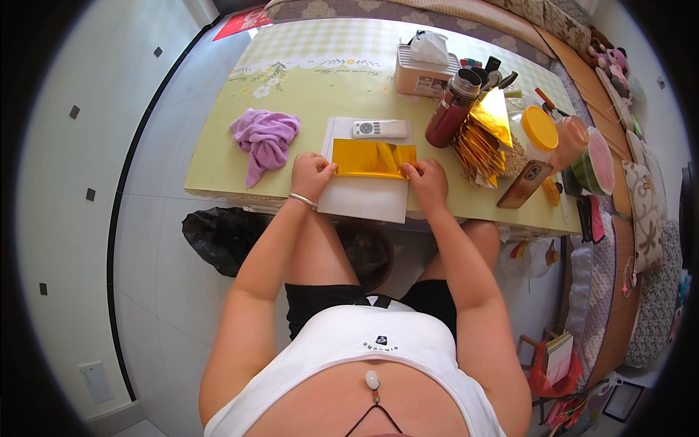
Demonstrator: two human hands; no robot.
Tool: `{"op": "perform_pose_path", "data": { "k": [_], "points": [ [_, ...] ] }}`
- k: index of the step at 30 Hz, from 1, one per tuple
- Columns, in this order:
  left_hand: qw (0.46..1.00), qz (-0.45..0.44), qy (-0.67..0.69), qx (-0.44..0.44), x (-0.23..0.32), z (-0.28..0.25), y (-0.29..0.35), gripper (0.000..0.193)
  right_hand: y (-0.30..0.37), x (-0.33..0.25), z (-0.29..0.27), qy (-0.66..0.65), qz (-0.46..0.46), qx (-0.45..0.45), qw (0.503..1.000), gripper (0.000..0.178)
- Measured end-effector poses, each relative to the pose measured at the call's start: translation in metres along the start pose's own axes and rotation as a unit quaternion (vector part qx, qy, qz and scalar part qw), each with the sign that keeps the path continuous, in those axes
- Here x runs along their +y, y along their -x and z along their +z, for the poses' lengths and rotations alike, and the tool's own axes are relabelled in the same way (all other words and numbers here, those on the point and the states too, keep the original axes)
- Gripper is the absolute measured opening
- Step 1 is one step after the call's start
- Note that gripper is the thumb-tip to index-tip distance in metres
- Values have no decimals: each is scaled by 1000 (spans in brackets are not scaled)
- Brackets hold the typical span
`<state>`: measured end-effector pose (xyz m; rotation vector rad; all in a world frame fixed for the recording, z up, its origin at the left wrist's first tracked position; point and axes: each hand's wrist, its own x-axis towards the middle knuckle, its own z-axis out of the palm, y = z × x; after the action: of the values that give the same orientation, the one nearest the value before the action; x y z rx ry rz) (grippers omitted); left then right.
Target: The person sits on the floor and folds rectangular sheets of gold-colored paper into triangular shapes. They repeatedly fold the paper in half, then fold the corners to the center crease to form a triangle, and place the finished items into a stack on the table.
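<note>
A sheet of shiny gold foil paper (364, 158) lies spread between my hands, over a white sheet (362, 200) on the table. My left hand (312, 175) pinches its lower left corner, and a silver bangle circles that wrist. At the lower right corner, my right hand (428, 180) grips the foil between thumb and fingers. Just beyond the foil a white remote control (380, 129) rests on the white sheet. To the right, a bundle of folded gold foil pieces (482, 142) leans against a dark red thermos flask (445, 120).
A purple cloth (266, 138) lies crumpled at left. Rightward stand a tissue box (422, 73), a yellow-lidded jar (535, 131), a phone (526, 183) propped upright and a pink-lidded tub (595, 162). Below the table edge are a black plastic bag (222, 237) and a dark bin (369, 255).
</note>
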<state>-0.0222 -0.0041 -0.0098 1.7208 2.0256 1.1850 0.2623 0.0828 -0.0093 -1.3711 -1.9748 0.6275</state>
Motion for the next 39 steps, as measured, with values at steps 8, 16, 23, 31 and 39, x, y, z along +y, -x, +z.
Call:
{"op": "perform_pose_path", "data": {
  "k": [8,16,23,31,39],
  "points": [
    [991,10,-105,80,15,13,5,20,-2,-18,5,108,23,55,992,36],
    [990,37,-105,85,17,12,10,19,-1,-20,5,148,18,36,988,32],
    [987,50,-130,79,18,10,9,16,-4,-20,5,152,21,19,988,31],
    [988,59,-121,72,13,2,7,19,1,-29,4,140,3,20,990,30],
    [980,45,-188,41,18,-3,3,17,3,-26,8,169,-15,25,985,30]
  ]
}}
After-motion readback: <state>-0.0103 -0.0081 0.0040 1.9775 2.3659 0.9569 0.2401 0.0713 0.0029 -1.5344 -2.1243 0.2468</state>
